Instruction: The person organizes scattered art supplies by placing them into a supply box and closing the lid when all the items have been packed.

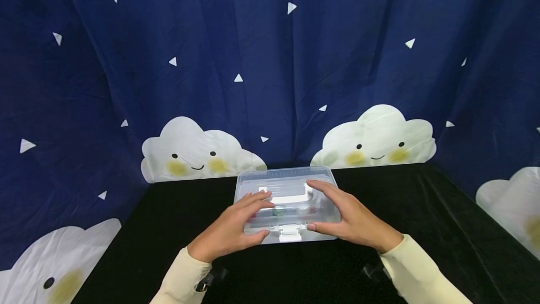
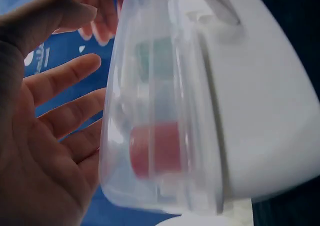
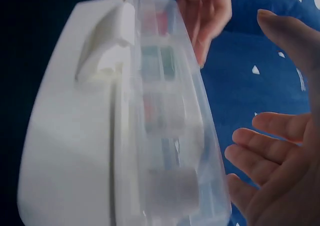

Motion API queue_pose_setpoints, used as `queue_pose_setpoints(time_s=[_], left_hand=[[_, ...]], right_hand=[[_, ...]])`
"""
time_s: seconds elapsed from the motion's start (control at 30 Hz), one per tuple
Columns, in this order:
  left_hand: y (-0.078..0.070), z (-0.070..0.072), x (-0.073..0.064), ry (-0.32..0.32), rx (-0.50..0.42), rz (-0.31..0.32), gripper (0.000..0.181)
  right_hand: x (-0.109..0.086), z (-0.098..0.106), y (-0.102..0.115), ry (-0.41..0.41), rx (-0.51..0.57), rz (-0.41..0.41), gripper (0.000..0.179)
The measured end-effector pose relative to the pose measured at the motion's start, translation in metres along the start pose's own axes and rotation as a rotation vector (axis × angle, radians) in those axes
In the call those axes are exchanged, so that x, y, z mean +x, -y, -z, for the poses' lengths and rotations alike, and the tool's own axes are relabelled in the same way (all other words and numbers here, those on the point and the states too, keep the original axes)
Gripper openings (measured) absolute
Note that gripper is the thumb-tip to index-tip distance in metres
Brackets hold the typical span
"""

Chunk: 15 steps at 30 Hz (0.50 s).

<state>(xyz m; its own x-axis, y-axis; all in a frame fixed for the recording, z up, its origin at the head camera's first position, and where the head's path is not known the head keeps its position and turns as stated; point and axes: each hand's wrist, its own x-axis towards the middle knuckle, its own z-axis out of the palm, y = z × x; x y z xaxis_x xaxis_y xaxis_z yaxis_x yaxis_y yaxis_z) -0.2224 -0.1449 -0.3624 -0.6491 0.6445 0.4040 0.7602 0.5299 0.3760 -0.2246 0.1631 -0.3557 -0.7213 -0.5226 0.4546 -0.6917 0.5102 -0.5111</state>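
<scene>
A plastic storage box with a clear lid and a white base sits closed on the black surface. A white latch is at its front, and a white handle lies flat on top. Through the lid show a red cylinder, a green item and a white cylinder. My left hand is over the box's left side, fingers loosely spread. On the right, my right hand has its fingers over the lid and thumb by the front edge. Neither hand grips the box.
Black cloth covers the table around the box. Behind and at both sides hangs a dark blue curtain with white triangles and smiling clouds. A dark wrist strap is on the left sleeve.
</scene>
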Motion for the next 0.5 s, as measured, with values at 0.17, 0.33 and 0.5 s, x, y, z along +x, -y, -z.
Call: queue_pose_setpoints(time_s=[0.17, 0.33, 0.5], left_hand=[[-0.004, -0.008, 0.001, -0.007, 0.092, -0.063, 0.049], [-0.004, -0.013, 0.000, -0.011, 0.151, -0.071, 0.065], [-0.002, -0.016, 0.001, -0.010, 0.187, -0.083, 0.075]], right_hand=[[-0.001, -0.013, 0.005, 0.030, -0.035, 0.053, 0.080], [-0.004, -0.022, 0.006, 0.034, -0.097, 0.089, 0.083], [-0.004, -0.031, 0.003, 0.034, -0.199, 0.150, 0.087]])
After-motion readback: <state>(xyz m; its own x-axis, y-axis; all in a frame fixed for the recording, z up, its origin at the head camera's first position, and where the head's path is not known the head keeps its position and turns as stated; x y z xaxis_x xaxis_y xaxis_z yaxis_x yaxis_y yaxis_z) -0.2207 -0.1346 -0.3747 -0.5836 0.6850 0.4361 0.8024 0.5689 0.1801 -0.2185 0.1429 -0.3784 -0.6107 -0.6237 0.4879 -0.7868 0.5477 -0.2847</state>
